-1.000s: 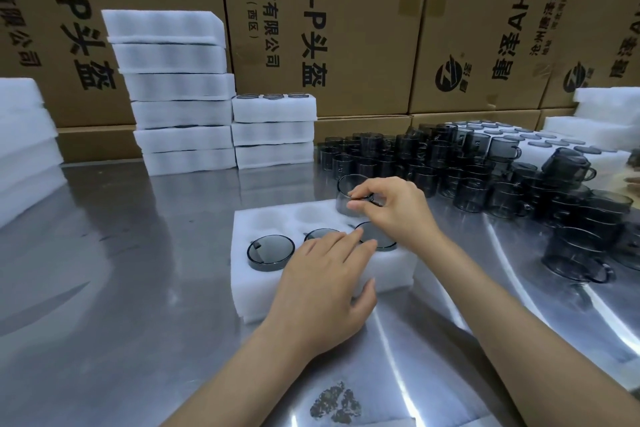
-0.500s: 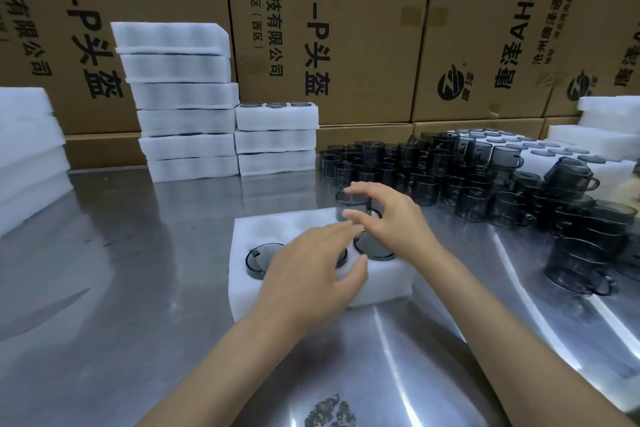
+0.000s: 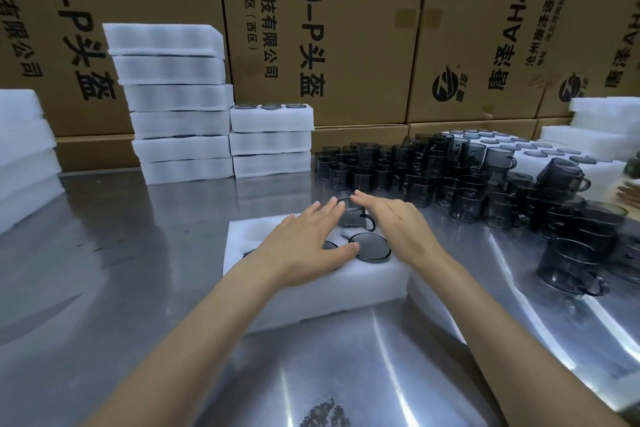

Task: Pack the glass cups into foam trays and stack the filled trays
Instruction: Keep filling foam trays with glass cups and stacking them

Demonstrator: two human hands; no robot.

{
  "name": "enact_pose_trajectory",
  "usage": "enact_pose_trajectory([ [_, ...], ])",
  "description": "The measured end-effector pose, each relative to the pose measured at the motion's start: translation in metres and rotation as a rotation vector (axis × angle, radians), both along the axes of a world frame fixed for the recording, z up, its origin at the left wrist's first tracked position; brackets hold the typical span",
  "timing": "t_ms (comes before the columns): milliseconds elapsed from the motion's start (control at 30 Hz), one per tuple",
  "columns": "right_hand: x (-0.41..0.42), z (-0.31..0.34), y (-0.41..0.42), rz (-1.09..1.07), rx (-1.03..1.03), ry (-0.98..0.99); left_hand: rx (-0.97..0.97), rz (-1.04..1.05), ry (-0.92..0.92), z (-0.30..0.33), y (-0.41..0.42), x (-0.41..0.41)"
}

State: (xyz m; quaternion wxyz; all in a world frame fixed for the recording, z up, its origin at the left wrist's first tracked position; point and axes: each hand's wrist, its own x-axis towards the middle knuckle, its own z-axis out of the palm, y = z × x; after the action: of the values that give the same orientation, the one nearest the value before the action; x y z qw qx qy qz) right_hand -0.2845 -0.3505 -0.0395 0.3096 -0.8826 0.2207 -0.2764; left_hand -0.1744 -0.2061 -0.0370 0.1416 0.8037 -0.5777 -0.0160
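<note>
At the centre of the frame a white foam tray [image 3: 346, 288] lies on the steel bench [image 3: 121, 288]. Both hands hover flat over it, fingers straight: the left hand [image 3: 304, 246] covers the tray's middle, and the right hand [image 3: 398, 229] reaches past its far edge. Between their fingertips stands a dark glass cup [image 3: 349, 215], rising from a far pocket; whether either hand touches it I cannot tell. Another cup [image 3: 370, 246] sits sunk in a near pocket. Loose cups [image 3: 450, 177] crowd the right, and stacked trays [image 3: 176, 104] fill the upper left.
</note>
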Motion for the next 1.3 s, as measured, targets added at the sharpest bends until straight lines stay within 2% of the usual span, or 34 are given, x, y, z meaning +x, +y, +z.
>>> enact_pose_trajectory([
  [200,0.001,-0.002,0.005,-0.142,-0.095,0.18,0.061,0.017,-0.011,0.0,0.001,0.0],
  [300,0.001,-0.005,0.006,-0.159,-0.022,0.174,0.074,0.036,0.005,0.001,0.0,-0.002],
  [433,0.003,-0.003,0.004,-0.183,-0.034,0.181,0.101,0.043,0.017,0.004,-0.002,-0.002],
  [500,0.001,-0.003,0.005,-0.161,0.026,0.142,0.1,0.048,0.013,0.003,-0.002,-0.004],
  [600,-0.001,-0.005,0.009,-0.159,0.127,-0.044,0.044,0.072,0.005,0.0,-0.001,-0.009],
  [700,-0.006,-0.004,0.003,-0.427,-0.187,-0.151,-0.08,0.097,-0.023,-0.002,0.002,-0.011],
  [733,-0.01,-0.004,-0.003,-0.534,-0.268,-0.117,-0.135,0.107,-0.053,-0.002,0.004,-0.012],
  [800,-0.02,-0.004,-0.02,-0.742,-0.278,0.093,-0.237,0.121,-0.123,-0.002,0.007,-0.016],
  [867,-0.032,-0.005,-0.035,-0.886,-0.167,0.34,-0.29,0.119,-0.166,-0.003,0.009,-0.019],
  [933,-0.043,-0.006,-0.048,-0.972,-0.054,0.474,-0.301,0.123,-0.163,-0.003,0.009,-0.02],
  [1100,-0.058,-0.006,-0.065,-1.05,0.111,0.558,-0.289,0.123,-0.146,-0.003,0.009,-0.02],
  [1300,-0.05,-0.005,-0.057,-0.972,0.014,0.483,-0.302,0.122,-0.133,-0.002,0.01,-0.02],
])
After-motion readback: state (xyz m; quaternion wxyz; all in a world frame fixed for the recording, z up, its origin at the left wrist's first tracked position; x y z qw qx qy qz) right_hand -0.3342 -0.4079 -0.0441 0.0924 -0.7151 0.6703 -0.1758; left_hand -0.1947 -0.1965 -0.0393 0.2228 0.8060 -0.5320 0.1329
